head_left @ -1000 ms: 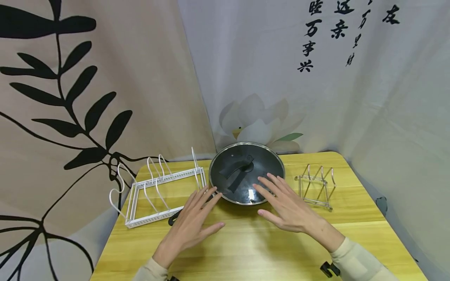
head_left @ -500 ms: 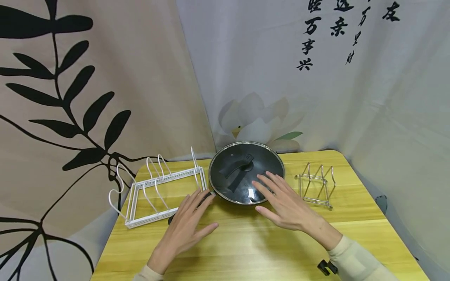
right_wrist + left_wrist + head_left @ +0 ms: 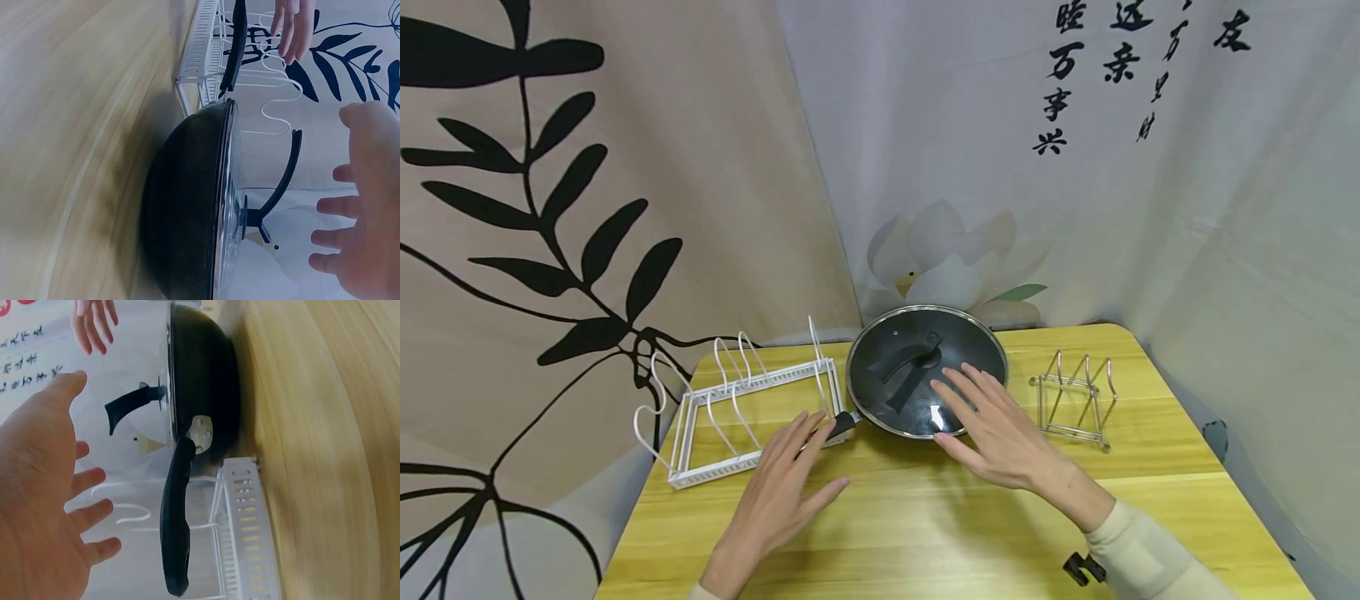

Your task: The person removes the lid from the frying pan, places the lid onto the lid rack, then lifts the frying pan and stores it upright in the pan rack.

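Observation:
A black frying pan [image 3: 178,206] stands on the table under a glass lid [image 3: 895,333] with a curved black knob handle [image 3: 128,403]. Its long black handle [image 3: 177,519] points left across the white rack. My left hand [image 3: 778,492] hovers above that handle with fingers spread, holding nothing; in the left wrist view there is a gap between hand and handle. Over the lid's front right edge is my right hand [image 3: 992,433], fingers extended and nothing in them. The right wrist view shows this hand [image 3: 375,206] apart from the lid.
A white dish rack [image 3: 722,467] with looped wire dividers sits left of the pan, partly under its handle. To the right stands a small metal wire rack [image 3: 1075,408]. A printed curtain [image 3: 925,125] hangs behind the wooden table [image 3: 925,533].
My left hand has drifted left and toward me, uncovering more of the pan's handle. My right hand has shifted slightly left. The pan and racks have stayed put.

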Demonstrator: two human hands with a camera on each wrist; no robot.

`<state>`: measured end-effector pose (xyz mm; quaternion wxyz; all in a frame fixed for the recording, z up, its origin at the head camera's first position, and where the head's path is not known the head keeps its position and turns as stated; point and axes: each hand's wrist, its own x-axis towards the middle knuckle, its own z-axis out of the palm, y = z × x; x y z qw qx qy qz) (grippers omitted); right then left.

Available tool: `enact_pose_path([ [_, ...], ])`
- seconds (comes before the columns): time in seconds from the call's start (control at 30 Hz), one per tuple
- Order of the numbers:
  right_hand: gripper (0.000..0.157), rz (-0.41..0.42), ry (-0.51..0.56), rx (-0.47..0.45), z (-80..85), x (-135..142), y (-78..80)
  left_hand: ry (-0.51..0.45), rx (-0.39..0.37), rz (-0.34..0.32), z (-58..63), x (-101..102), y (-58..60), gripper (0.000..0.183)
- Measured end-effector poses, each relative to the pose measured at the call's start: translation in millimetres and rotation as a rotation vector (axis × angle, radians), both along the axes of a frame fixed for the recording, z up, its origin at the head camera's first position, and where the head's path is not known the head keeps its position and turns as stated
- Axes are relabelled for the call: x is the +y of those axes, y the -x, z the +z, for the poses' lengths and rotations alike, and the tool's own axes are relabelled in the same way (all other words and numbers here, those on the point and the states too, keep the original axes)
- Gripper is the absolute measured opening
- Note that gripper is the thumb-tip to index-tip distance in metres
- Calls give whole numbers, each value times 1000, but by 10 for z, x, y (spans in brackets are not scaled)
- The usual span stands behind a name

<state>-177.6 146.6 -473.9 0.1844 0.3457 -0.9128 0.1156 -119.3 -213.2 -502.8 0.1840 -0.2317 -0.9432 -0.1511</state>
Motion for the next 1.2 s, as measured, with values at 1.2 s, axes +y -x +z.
enact_pose_path([
  [1.2,70,-131,100,-149,116,-302,108,-65,65,139,-167,-239,4,77],
])
